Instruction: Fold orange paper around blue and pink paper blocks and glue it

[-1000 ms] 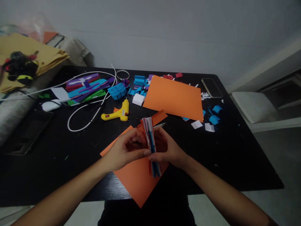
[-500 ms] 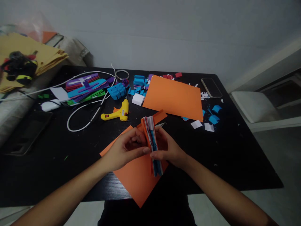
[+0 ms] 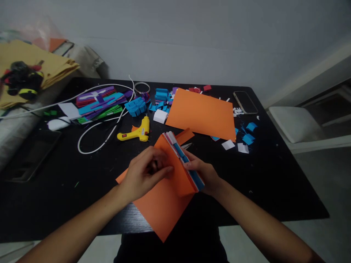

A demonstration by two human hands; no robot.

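Observation:
A small paper booklet [image 3: 178, 166] with an orange cover and white, red and blue folded page edges stands tilted in front of me. My right hand [image 3: 201, 170] grips its right side, the thumb across the blue edges. My left hand [image 3: 146, 171] is beside the orange cover, thumb and fingers apart and half curled; the fingers are slightly blurred, and the thumb tip seems to rest against the cover. Beneath lies an orange sheet [image 3: 161, 215] at the table's front edge. Just behind the booklet are a folded orange strip [image 3: 185, 136] and a partly hidden scissors blade [image 3: 186, 146].
A yellow glue gun [image 3: 135, 131] lies left of centre by a white cable [image 3: 90, 151]. Behind are coloured paper bundles [image 3: 101, 102], a tape ring [image 3: 142, 87] and a larger orange sheet [image 3: 203, 113]. Paper scraps [image 3: 248, 138] and a phone [image 3: 245, 102] lie right.
The booklet has turned so its orange cover faces left and up, its page edges slanting to the right. My left thumb has moved from the page edges onto the cover side.

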